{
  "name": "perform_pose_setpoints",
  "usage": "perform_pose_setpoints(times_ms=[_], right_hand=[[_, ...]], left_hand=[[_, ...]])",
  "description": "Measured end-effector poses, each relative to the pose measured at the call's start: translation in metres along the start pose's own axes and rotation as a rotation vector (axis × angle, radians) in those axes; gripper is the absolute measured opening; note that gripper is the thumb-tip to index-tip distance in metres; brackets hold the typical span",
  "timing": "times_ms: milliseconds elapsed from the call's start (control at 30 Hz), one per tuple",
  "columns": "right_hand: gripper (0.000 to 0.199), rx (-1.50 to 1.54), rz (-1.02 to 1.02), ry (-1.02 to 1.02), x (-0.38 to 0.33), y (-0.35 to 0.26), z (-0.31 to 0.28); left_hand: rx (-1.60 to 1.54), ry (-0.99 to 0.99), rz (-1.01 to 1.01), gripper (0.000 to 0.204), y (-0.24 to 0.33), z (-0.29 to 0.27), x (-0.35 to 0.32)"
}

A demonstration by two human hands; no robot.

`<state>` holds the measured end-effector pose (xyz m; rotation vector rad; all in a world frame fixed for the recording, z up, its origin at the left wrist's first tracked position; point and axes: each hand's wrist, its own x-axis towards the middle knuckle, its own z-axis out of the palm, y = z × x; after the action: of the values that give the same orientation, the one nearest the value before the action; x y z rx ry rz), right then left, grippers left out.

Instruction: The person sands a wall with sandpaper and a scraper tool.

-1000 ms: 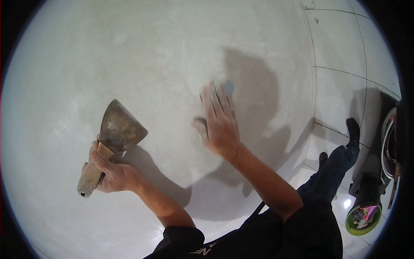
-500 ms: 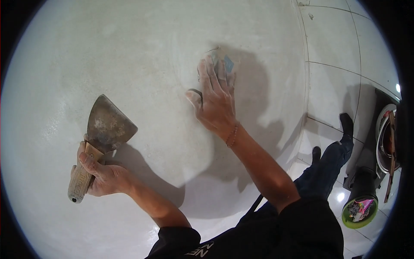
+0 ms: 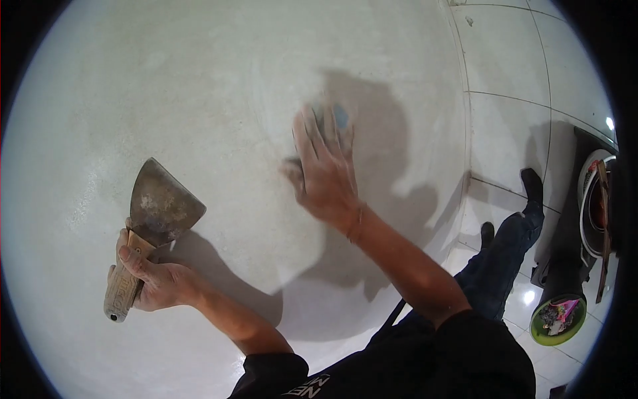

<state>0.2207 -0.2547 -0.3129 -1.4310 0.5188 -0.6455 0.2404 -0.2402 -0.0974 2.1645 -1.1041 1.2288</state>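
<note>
Left hand (image 3: 158, 284): clamped on the scraper, thumb across the near side of its handle (image 3: 122, 291), the other fingers mostly hidden behind.
Scraper (image 3: 151, 229): in front of the pale surface (image 3: 219, 120), at the left – its broad, stained metal blade (image 3: 167, 205) points up and a little right, the handle end down and left.
Right hand (image 3: 329, 187): well apart from the left one, palm toward the surface, fingers stretched upward, thumb out to the side; slightly blurred.
Under the right fingers: a thin piece with a bluish patch (image 3: 341, 117), partly covered – its exact kind I cannot tell.
Right wrist: a thin bracelet (image 3: 357, 223).
Clothing: black shirt (image 3: 412, 369), dark blue trousers (image 3: 497, 269), dark footwear (image 3: 531, 185).
Shadows: dark shapes on the surface beside both hands.
Right side: large pale tiles (image 3: 508, 56) with thin dark joints.
Lower right: a green-rimmed container (image 3: 555, 341) holding grey and pink scraps; above it, a round pale-rimmed vessel (image 3: 585, 229) with a narrow brown strip (image 3: 603, 229) across it.
</note>
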Motion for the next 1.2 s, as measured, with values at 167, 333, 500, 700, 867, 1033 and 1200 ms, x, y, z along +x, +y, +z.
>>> perform_pose_setpoints(times_ms=[167, 333, 500, 700, 867, 1033, 1200], right_hand=[[0.069, -0.020, 0.068, -0.023, 0.013, 0.006, -0.010], [0.065, -0.078, 0.063, -0.142, -0.052, 0.009, -0.011], [0.071, 0.004, 0.106, -0.079, -0.001, 0.024, -0.017], [0.070, -0.059, 0.171, -0.143, -0.090, 0.037, -0.009], [0.069, -0.053, 0.257, -0.116, -0.096, 0.045, -0.006], [0.069, -0.061, 0.259, -0.154, -0.083, 0.060, -0.007], [0.064, 0.003, 0.316, -0.149, -0.120, 0.071, -0.011]], left_hand=[[0.073, 0.000, 0.031, 0.030, 0.003, 0.001, 0.000], [0.021, 0.012, 0.005, 0.031, 0.001, 0.000, -0.001], [0.128, 0.006, 0.085, 0.029, -0.003, 0.000, 0.002], [0.019, 0.013, 0.051, 0.028, -0.003, 0.002, 0.001], [0.061, -0.003, 0.102, 0.028, -0.002, 0.000, -0.001], [0.064, -0.107, 0.052, 0.029, -0.006, 0.001, -0.021], [0.075, -0.405, -0.186, 0.022, 0.015, 0.029, -0.123]])
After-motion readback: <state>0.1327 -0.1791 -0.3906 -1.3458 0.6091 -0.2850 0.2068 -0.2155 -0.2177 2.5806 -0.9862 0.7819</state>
